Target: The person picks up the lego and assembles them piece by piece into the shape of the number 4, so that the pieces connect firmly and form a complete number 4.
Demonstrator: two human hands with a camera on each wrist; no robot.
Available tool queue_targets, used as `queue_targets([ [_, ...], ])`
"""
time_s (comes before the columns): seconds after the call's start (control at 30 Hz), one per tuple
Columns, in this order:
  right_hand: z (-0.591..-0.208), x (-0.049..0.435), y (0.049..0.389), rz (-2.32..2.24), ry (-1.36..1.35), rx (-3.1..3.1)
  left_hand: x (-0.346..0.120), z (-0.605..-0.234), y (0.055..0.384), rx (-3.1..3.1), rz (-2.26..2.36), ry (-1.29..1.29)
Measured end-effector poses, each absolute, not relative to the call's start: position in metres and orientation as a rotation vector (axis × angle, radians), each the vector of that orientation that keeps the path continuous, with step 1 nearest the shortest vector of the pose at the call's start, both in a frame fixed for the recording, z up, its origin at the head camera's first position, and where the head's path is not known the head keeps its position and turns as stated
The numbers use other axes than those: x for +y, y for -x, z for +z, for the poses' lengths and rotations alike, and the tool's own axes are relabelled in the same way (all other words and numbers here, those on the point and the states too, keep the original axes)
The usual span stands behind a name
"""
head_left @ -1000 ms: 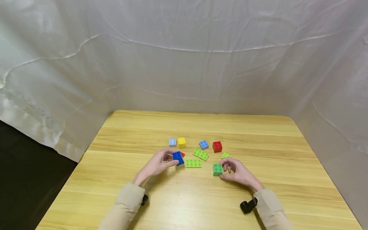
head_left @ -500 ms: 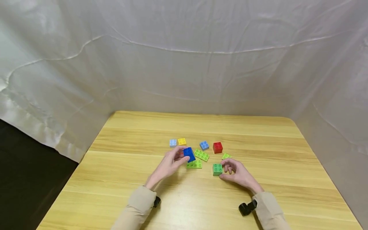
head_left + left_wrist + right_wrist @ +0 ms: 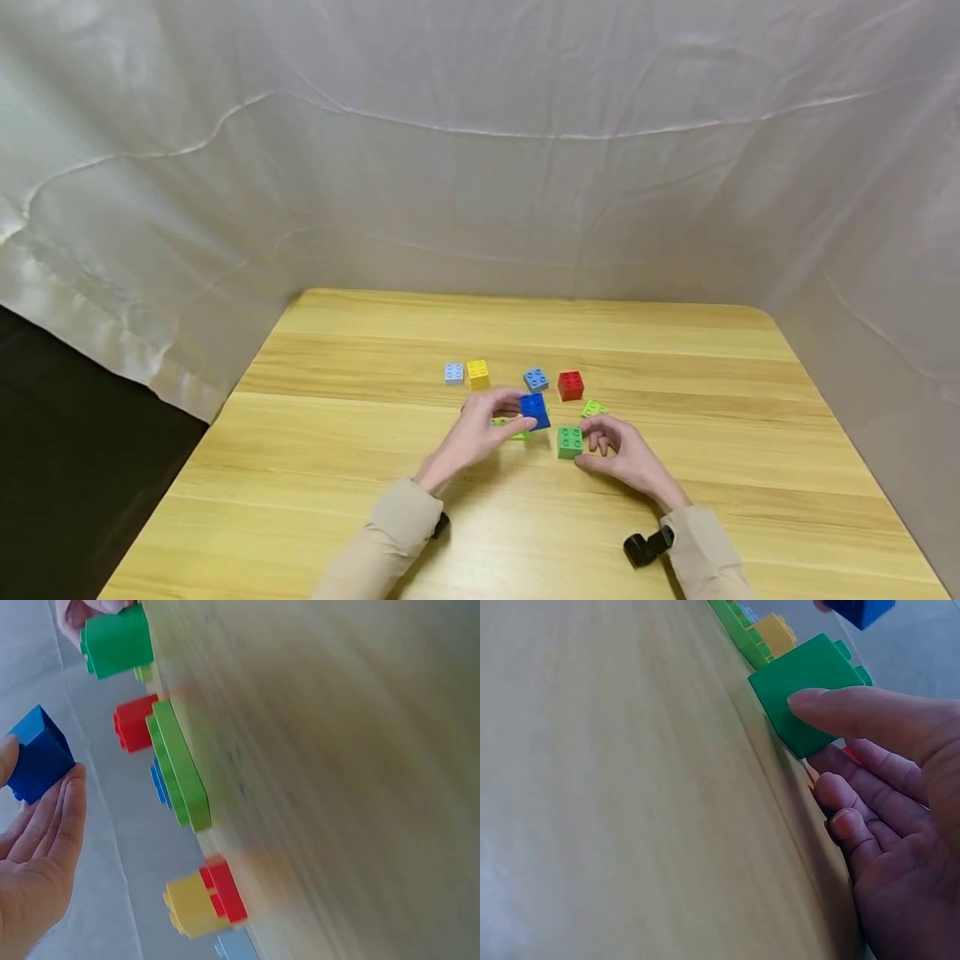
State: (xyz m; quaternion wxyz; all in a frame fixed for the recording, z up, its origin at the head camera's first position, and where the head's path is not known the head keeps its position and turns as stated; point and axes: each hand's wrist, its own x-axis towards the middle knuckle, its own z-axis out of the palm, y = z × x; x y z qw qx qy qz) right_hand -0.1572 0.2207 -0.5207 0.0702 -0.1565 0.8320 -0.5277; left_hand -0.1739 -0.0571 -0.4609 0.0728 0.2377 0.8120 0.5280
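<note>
The left hand (image 3: pixel 477 429) is pinching the dark blue brick (image 3: pixel 535 411) between its thumb and fingers, and is holding it up over the desk (image 3: pixel 285 467). The right hand (image 3: pixel 624 454) is pinching the green brick (image 3: pixel 570 443) with its thumb and fingers (I cannot tell if that brick is touching the wood). The dark blue brick is hanging near the green brick, to its left and a bit farther back, with a small gap showing. Behind them, the red brick (image 3: pixel 571 386) and the mid-blue brick (image 3: pixel 536 380) are sitting near each other, so there is little room there. The yellow brick (image 3: pixel 477 375) is sitting farther left. A long lime piece (image 3: pixel 191 780) is lying partly under the left hand. Wide wood is stretching past both hands to the side edges, and the far edge is running well behind the bricks, beside the pale cloth (image 3: pixel 525 217).
</note>
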Motion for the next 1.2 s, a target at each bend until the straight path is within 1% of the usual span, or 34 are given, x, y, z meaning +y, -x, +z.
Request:
queue_targets([
  [0.37,-0.520,0.221,0.156,-1.568,0.439,2.505,-0.034,-0.458,0.173,2.446,1.370,-0.788],
  [1.2,-0.520,0.215,0.155,-1.576,0.421,2.584,-0.018,-0.462,0.177,2.416,1.284,-0.896],
])
